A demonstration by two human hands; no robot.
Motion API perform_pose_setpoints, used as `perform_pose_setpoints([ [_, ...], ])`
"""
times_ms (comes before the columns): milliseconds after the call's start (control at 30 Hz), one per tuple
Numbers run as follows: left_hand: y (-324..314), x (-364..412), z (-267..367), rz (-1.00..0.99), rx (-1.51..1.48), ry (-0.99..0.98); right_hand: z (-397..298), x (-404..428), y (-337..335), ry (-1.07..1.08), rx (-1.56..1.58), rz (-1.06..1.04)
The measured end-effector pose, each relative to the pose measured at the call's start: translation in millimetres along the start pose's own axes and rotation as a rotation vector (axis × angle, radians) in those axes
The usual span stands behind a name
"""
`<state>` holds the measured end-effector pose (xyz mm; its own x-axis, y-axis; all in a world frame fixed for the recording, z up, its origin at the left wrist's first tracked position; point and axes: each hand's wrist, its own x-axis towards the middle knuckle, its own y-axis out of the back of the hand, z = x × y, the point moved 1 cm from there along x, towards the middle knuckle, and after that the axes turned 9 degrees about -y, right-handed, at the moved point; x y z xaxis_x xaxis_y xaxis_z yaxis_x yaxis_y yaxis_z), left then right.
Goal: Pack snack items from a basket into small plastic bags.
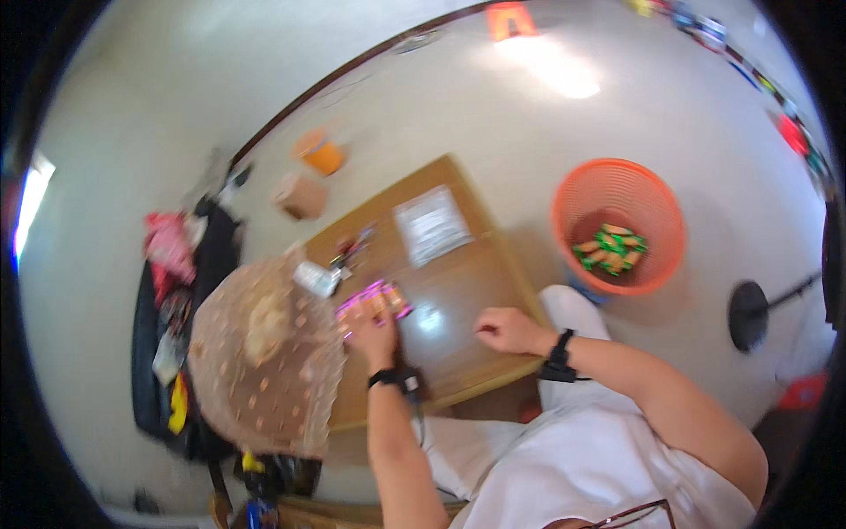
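Small snack packets in pink-purple wrappers (398,301) lie in a row on the wooden table. Over their near side is my left hand (373,334), its fingers touching them; blur hides whether it grips any. My right hand (509,329) is held above the table's right part with its fingers curled in, and I see nothing held in it. To the right, an orange plastic basket (618,170) contains several packets with green wrapper ends (611,248). Black bands circle both wrists.
A mesh food cover (264,370) occupies the table's left side. Near it lie a white packet (317,278) and small items. A clear plastic bag (433,225) rests farther back on the table (469,278). Beyond stand a cardboard box (301,196) and an orange bucket (322,155).
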<state>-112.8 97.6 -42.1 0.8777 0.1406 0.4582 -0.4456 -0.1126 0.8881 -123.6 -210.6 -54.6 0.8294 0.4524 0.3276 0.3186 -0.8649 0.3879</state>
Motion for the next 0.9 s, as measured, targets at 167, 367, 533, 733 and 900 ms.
perform_pose_setpoints([
  [167, -4.3, -9.2, -27.4, -0.056, -0.034, -0.002, -10.5, 4.9, -12.0, -0.134, 0.041, -0.059],
  [367, 15.2, -4.1, 23.5, -0.12, 0.002, -0.408, -11.8, -1.0, -3.1, -0.168, 0.102, -0.084],
  [533, -3.3, 4.5, -0.2, -0.199, 0.011, -0.39, -9.1, 4.2, -9.5, -0.137, 0.11, -0.092],
  [733, -7.1, 10.0, -19.9, -0.285, 0.006, -0.269, -10.6, 2.6, -8.4, -0.147, 0.135, -0.105],
  [900, 1.1, -5.6, -21.6, -0.073, -0.051, -0.275, -12.6, 5.3, -11.3, -0.162, 0.137, -0.133],
])
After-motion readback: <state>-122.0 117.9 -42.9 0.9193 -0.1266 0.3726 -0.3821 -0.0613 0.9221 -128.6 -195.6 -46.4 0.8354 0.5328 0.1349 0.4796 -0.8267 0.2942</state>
